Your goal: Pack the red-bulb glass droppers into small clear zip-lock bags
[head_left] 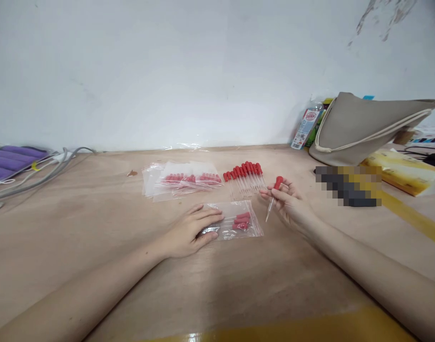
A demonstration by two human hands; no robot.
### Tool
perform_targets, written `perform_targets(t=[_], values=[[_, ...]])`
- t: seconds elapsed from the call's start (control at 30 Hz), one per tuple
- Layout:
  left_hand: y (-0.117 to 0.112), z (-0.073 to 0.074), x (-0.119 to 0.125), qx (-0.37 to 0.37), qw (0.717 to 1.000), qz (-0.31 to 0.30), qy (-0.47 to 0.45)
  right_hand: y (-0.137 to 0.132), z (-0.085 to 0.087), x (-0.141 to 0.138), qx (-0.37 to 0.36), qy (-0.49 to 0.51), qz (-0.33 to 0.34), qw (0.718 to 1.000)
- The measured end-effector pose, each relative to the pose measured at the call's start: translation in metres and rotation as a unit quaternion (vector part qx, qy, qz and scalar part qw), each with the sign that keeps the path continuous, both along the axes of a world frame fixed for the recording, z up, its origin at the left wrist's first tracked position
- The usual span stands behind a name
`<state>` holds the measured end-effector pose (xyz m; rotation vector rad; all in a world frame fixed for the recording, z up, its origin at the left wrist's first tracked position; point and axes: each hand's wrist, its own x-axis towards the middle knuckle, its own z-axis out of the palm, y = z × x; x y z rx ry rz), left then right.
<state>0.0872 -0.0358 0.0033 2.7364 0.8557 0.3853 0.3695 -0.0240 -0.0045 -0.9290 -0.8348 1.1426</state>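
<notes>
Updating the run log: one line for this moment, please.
left hand flat on clear bag | right hand holds red-bulb dropper | loose droppers, filled bags behind

A dropper with a red rubber bulb and a clear glass tube sits in the right grip, bulb up and tip slanting down-left above the worktop. A clear bag lies flat on the worktop holding a few red-bulbed droppers, its left end under the left grip.

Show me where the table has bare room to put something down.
Bare wood: the table nearer than the clear bag, and left between the cables and filled bags. Crowded: around the loose droppers and beside the grey bag.
</notes>
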Motion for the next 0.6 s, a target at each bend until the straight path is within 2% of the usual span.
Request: perform_targets(t=[0.1, 0.23, 0.43, 0.6], values=[[0.0002, -0.0010, -0.0004, -0.001, 1.000, -0.001, -0.004, 0.0005, -0.0014, 0.0021, 0.016, -0.051, -0.042, 0.998], [0.0002, -0.0004, 0.0002, -0.005, 1.000, -0.002, -0.005, -0.0007, -0.0017, 0.0025, -0.002, -0.149, -0.077, 0.986], [-0.0001, 0.0014, 0.0006, -0.007, 1.000, -0.004, -0.002, -0.0037, -0.0058, -0.0035, 0.022, -0.108, -0.094, 0.989], [0.0004, -0.0003, -0.0004, -0.006, 1.000, -0.003, -0.005, -0.0044, -0.0076, -0.0046, 0.037, -0.143, -0.107, 0.983]])
